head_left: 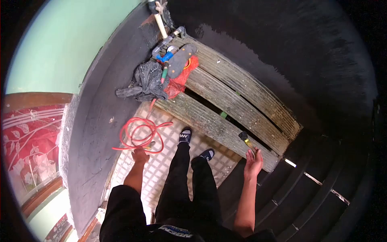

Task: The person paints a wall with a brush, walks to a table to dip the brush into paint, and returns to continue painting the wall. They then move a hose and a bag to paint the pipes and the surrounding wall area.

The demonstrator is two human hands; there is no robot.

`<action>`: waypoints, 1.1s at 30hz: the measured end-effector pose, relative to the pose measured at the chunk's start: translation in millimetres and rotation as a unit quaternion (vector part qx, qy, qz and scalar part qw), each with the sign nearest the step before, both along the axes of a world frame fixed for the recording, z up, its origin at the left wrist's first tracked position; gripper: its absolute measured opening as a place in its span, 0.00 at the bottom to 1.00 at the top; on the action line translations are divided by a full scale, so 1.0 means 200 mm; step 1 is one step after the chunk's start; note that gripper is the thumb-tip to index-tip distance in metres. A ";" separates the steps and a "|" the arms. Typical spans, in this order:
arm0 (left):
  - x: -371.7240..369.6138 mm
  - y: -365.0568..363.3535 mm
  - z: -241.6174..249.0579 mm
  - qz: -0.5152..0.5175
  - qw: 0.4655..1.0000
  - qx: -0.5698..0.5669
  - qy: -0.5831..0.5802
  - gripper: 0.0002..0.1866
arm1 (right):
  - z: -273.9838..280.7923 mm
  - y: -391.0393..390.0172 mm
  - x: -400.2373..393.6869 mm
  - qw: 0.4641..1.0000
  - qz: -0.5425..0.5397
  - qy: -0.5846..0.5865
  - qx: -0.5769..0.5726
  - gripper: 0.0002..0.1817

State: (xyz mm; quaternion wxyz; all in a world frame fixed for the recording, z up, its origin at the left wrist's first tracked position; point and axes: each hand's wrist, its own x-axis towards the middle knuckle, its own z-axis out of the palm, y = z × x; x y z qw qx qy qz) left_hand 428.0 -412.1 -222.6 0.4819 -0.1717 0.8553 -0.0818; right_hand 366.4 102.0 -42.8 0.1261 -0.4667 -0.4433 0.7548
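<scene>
A paintbrush [244, 138] with dark bristles and a yellowish band sticks up from my right hand [254, 162], whose fingers are closed on its handle. It is close to the front plank of the ridged wooden bench [209, 115]. On the left, my left hand [140, 155] is at the lower loops of a coiled red hose [130, 131], its fingers curled at the tubing and partly hidden. The hose lies over the tiled floor [155, 169] and runs up toward the bench end. A small brownish object by my left fingers is too small to name.
On the bench's left end lie a black plastic bag [150, 78], a red bag [183, 80], a grey sandal-like piece [181, 60] and a blue pipe fitting [164, 57]. Dark walls [109, 80] stand on both sides. Dark slats lie at lower right.
</scene>
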 end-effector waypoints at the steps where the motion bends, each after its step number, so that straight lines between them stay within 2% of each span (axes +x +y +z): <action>1: -0.04 0.07 0.07 0.040 0.999 0.012 -0.017 0.43 | 0.00 -0.03 -0.03 1.000 0.004 0.007 -0.004 0.13; 2: -0.05 0.11 0.07 0.076 0.995 0.032 -0.061 0.40 | 0.00 -0.04 -0.07 1.000 0.013 0.009 -0.011 0.12; 4: -0.01 0.17 0.07 0.086 0.989 0.077 -0.092 0.38 | -0.01 -0.10 -0.14 1.000 0.011 0.026 -0.010 0.13; 7: 0.06 0.21 0.03 0.119 0.976 0.160 -0.092 0.36 | -0.03 -0.16 -0.25 0.999 0.008 0.047 -0.005 0.14; 13: 0.11 0.25 -0.04 0.140 0.958 0.250 -0.007 0.31 | -0.05 -0.25 -0.56 0.993 0.036 0.091 0.064 0.17; 15: 0.08 0.26 -0.05 0.193 0.934 0.300 0.017 0.28 | -0.05 -0.27 -0.67 0.990 0.031 0.106 0.087 0.17; 23: 0.00 0.36 -0.08 0.238 0.905 0.326 0.134 0.22 | -0.03 -0.38 -1.12 0.960 0.146 0.179 0.156 0.16; 26: 0.02 0.41 -0.03 0.260 0.884 0.340 0.188 0.20 | -0.03 -0.46 -1.30 0.907 0.247 0.192 0.283 0.12; 27: 0.03 0.43 0.00 0.265 0.884 0.336 0.188 0.20 | -0.03 -0.49 -1.35 0.907 0.252 0.192 0.279 0.12; 30: -0.03 0.49 0.05 0.299 0.843 0.372 0.248 0.16 | -0.01 -0.58 -1.55 0.767 0.319 0.254 0.495 0.08; 31: -0.05 0.50 0.05 0.301 0.841 0.371 0.252 0.16 | -0.01 -0.61 -1.61 0.766 0.320 0.258 0.494 0.08; 33: -0.08 0.53 0.06 0.329 0.808 0.386 0.300 0.16 | 0.01 -0.68 -1.71 0.674 0.335 0.297 0.588 0.07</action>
